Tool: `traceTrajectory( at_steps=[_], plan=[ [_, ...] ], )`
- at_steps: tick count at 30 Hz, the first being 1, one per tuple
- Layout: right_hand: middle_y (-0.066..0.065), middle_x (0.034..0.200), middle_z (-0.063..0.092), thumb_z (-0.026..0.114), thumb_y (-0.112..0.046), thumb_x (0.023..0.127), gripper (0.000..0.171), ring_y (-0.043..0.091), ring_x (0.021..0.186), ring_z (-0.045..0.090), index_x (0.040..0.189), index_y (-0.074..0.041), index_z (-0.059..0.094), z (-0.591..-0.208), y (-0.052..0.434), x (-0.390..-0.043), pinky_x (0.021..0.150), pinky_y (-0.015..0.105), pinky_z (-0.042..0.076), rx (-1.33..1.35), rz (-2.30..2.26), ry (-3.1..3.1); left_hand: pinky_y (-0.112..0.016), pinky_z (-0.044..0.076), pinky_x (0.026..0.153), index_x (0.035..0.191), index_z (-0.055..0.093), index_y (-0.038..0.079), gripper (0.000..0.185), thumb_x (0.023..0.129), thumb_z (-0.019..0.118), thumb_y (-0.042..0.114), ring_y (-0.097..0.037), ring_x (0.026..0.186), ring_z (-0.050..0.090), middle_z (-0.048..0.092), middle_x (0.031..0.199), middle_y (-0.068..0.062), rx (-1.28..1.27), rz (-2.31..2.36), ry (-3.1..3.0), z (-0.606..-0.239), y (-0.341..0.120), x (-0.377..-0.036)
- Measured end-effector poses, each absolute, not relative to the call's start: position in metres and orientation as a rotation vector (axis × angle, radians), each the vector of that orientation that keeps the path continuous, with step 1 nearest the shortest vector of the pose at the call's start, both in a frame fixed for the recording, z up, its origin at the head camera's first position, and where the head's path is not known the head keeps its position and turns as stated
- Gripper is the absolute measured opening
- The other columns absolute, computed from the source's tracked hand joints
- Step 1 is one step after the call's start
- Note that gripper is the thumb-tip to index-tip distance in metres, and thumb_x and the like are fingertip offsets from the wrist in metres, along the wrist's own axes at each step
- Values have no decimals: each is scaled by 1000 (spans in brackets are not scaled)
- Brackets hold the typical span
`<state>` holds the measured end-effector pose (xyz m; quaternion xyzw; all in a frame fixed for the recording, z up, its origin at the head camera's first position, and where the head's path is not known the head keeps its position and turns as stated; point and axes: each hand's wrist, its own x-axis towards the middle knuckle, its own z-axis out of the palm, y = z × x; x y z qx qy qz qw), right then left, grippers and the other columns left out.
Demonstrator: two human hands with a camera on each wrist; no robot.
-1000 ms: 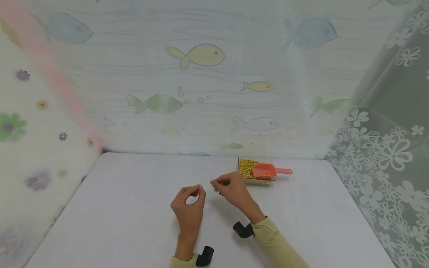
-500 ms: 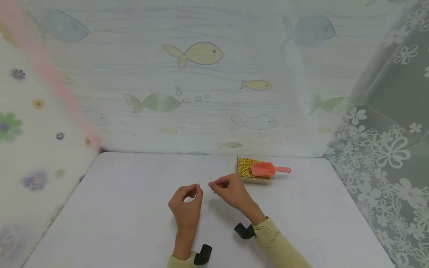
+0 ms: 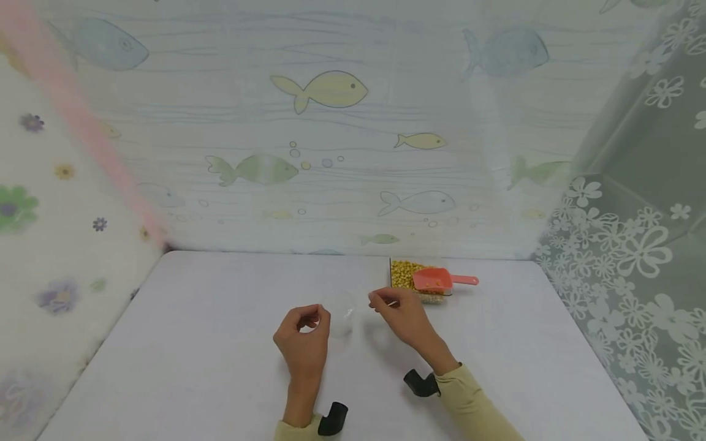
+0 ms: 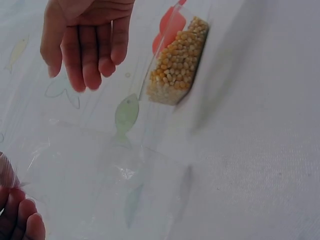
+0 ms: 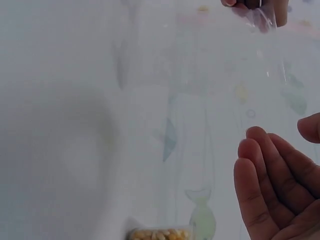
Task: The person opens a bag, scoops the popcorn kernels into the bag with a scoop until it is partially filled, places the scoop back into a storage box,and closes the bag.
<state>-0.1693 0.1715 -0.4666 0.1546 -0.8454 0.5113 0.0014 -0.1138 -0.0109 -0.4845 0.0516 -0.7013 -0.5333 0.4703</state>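
Observation:
My left hand (image 3: 316, 316) pinches one edge of a clear plastic bag (image 3: 342, 312) just above the white table (image 3: 220, 343). In the left wrist view the bag (image 4: 110, 175) spreads out from my left fingertips (image 4: 22, 217). My right hand (image 3: 380, 300) hovers a little to the right of the bag. Its fingers (image 4: 85, 60) hang relaxed and hold nothing. The right wrist view shows the right fingers (image 5: 270, 185) apart from the bag (image 5: 220, 75), with my left fingertips (image 5: 250, 5) gripping its top edge.
A clear box of yellow corn kernels (image 3: 404, 277) stands at the back right of the table, with a pink scoop (image 3: 436, 280) lying on it. Fish-patterned sheeting (image 3: 331, 122) walls the back and a flowered curtain (image 3: 634, 257) closes the right.
My right hand has let go of the bag and shifted right, toward the kernel box. The bag has spread wider, held only by my left hand.

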Motion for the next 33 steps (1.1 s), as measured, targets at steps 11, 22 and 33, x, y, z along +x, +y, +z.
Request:
traceTrajectory(
  at_steps=[11, 22, 33],
  plan=[
    [13, 93, 76, 59, -15, 104, 25, 18, 87, 70, 108, 4, 74, -464, 211, -173, 77, 23, 58, 372, 1650, -2437, -27, 50, 53, 77, 71, -8, 13, 74, 70, -21, -25, 58, 60, 68, 69, -16, 168, -1333, -1734, -465, -6, -103],
    [29, 88, 71, 47, -5, 107, 31, 5, 77, 68, 104, 14, 72, -466, 256, -186, 74, 15, 55, 235, 1616, -2139, -20, 48, 54, 75, 71, -6, 14, 74, 71, -20, -20, 58, 59, 68, 68, -13, 169, -1317, -1753, -472, -7, -105],
    [22, 109, 73, 54, -16, 106, 30, 3, 103, 61, 123, 5, 68, -471, 296, -207, 92, 10, 44, 67, 1340, -2128, -18, 47, 53, 75, 71, -2, 17, 73, 73, -19, -15, 59, 59, 69, 69, -10, 191, -1312, -1785, -500, -12, -118]
  ],
)
